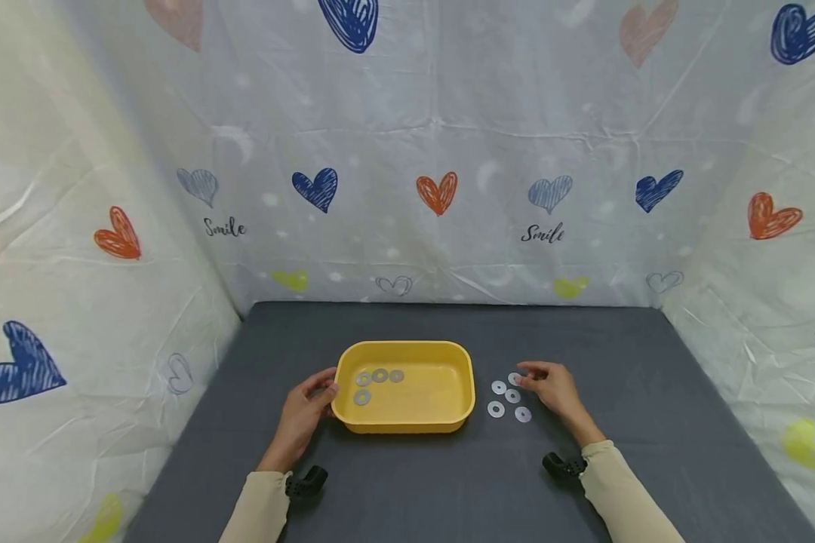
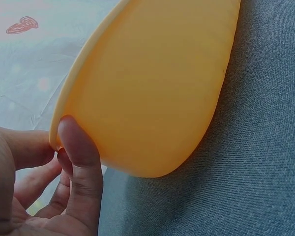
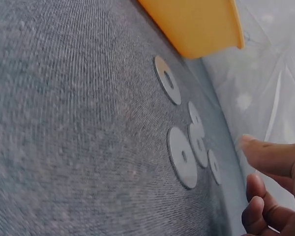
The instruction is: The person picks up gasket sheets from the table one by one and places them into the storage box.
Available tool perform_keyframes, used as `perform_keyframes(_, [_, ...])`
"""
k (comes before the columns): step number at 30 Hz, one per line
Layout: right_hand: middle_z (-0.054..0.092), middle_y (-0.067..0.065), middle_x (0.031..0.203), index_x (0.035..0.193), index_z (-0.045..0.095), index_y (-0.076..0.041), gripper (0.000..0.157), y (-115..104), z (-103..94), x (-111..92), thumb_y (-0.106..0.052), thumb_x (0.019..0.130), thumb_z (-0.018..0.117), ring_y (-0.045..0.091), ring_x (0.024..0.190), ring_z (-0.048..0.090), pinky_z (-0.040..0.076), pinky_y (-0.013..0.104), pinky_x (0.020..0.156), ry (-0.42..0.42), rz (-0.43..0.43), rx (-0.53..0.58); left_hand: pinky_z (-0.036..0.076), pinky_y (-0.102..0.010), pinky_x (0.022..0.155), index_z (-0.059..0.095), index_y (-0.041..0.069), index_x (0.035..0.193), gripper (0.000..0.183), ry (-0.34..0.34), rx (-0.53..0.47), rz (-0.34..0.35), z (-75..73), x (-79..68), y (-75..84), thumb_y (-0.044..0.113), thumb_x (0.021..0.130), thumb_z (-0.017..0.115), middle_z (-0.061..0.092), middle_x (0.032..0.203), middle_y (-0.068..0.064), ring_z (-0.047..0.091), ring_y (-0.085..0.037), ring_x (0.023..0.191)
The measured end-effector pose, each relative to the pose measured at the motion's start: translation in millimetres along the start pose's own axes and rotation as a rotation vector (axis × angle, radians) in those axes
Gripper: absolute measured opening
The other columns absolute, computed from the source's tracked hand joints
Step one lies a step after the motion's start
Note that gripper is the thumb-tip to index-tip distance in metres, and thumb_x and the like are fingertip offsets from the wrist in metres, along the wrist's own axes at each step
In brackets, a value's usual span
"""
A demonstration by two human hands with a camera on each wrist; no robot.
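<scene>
A yellow plastic tray (image 1: 424,403) rests on the dark table, with several flat metal washers (image 1: 379,375) lying inside toward its left side. My left hand (image 1: 302,418) pinches the tray's left rim between thumb and fingers; the left wrist view shows this grip on the yellow wall (image 2: 157,88) close up. Right of the tray lie several more washers (image 1: 496,409) in a loose cluster. Over the farthest of these hovers my right hand (image 1: 552,388), its fingertips close to that washer. The right wrist view shows the washers (image 3: 182,157) flat on the cloth and nothing held in the fingers.
A dark grey cloth covers the table (image 1: 421,490). Behind it hangs a pale curtain (image 1: 380,226) printed with hearts, and similar sheets stand at both sides. Each wrist wears a black band, the left one (image 1: 306,481) and the right one (image 1: 564,464).
</scene>
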State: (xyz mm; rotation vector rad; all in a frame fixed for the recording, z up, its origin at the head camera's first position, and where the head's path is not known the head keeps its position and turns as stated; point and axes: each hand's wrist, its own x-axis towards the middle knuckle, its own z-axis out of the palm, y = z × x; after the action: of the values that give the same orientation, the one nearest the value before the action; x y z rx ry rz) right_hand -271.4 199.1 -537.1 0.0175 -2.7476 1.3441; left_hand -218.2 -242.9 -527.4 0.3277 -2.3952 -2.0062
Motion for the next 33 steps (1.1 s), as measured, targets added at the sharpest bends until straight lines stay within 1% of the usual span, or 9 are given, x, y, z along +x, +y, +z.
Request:
perform_keyframes(3, [0.064,0.002,0.076,0.106,0.076,-0.003,0.029,2.5,2.3,2.2,-0.015,0.081,0.081,0.008,0.065,0.050,0.040,0.021,0.059,-0.007,-0.004,-0.012,0.055,-0.027,0.067,0.055,0.011,0.138,0.040,0.005,-0.001,-0.007,-0.7,-0.6,-1.5,0.017,0.099,0.060,0.055,0.113,-0.009,0.060,-0.016,0.080])
perform_keyframes(8, [0.064,0.002,0.075,0.106,0.076,-0.002,0.028,5.9,3.5,2.6,-0.013,0.080,0.081,0.009,0.066,0.051,0.041,0.020,0.060,-0.011,0.038,0.008,0.055,-0.028,0.068,0.054,0.013,0.138,0.040,-0.016,-0.007,-0.014,0.1,-2.1,-3.2,0.018,0.099,0.059,0.055,0.114,-0.009,0.060,-0.016,0.080])
perform_keyframes(14, [0.064,0.002,0.075,0.106,0.076,-0.004,0.028,8.0,3.9,2.4,-0.015,0.081,0.081,0.011,0.067,0.052,0.041,0.022,0.062,-0.016,0.049,-0.034,0.055,-0.027,0.069,0.054,0.013,0.139,0.040,-0.015,-0.012,-0.011,0.9,-2.2,-4.1,0.019,0.099,0.059,0.055,0.114,-0.010,0.061,-0.014,0.081])
perform_keyframes(23, [0.066,0.003,0.075,0.108,0.076,-0.004,0.028,9.3,7.0,5.2,-0.014,0.082,0.079,0.011,0.067,0.052,0.041,0.025,0.063,-0.021,0.040,-0.067,0.055,-0.026,0.069,0.053,0.012,0.139,0.041,-0.023,-0.003,-0.008,-0.3,-2.1,0.0,0.018,0.099,0.059,0.054,0.114,-0.010,0.059,-0.014,0.080])
perform_keyframes(33, [0.066,0.002,0.074,0.104,0.078,-0.007,0.024,5.6,6.9,4.6,-0.015,0.081,0.079,0.011,0.066,0.052,0.039,0.026,0.063,-0.005,0.033,-0.119,0.055,-0.027,0.068,0.053,0.013,0.139,0.041,-0.027,-0.014,-0.007,-1.6,-2.2,1.7,0.020,0.099,0.060,0.054,0.114,-0.010,0.059,-0.016,0.079])
